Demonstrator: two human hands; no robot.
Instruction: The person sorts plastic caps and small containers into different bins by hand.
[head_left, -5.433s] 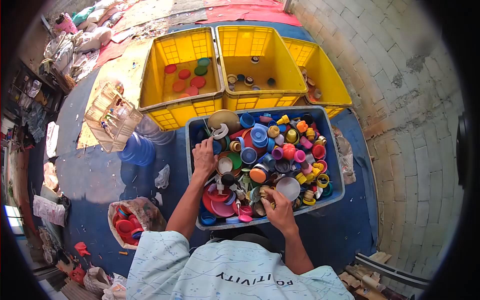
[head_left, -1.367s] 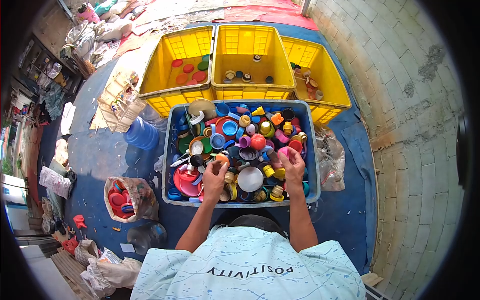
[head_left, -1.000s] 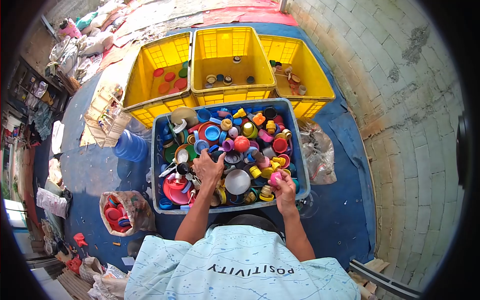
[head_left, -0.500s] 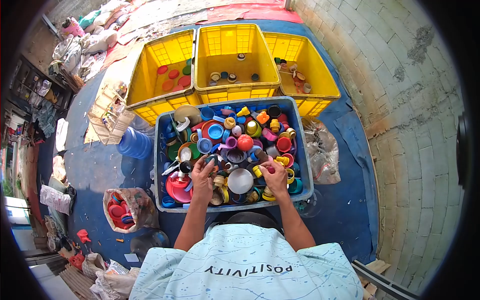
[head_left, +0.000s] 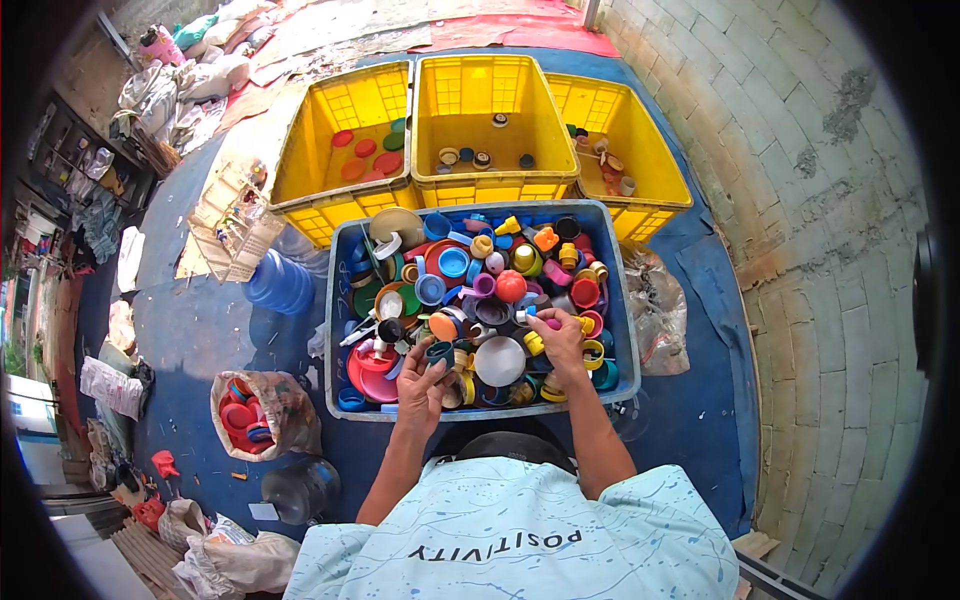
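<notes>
- I am reading the left hand (head_left: 420, 392) as closed; thumb and fingers are grasping a green cap (head_left: 440, 352), keeping it just above the heap, its open side showing.
- The right hand (head_left: 562, 350) is bending over the heap, its fingertips pinching a small white-blue piece (head_left: 524, 314); a pink cap (head_left: 553, 323) is showing under the curled fingers, and I am judging it held too.
- Between the hands, a white disc (head_left: 499, 361) is lying on the heap; an orange cap (head_left: 442, 327) is resting just beyond the left fingers.
- The mixed caps are filling the blue tub (head_left: 480, 413), many colours and shapes lying jumbled together.
- Beyond it, the left bin (head_left: 345, 208) is holding a few red, orange and green lids; the middle bin (head_left: 490, 190) a few dark and pale caps; the right bin (head_left: 655, 190) a small mixed cluster.
- I am judging the work early: few pieces are sitting in the bins, most are lying in the tub.
- Off to the left, a sack (head_left: 290, 420) is holding red lids (head_left: 235, 418); a blue jug (head_left: 278, 284) is standing near the tub.
</notes>
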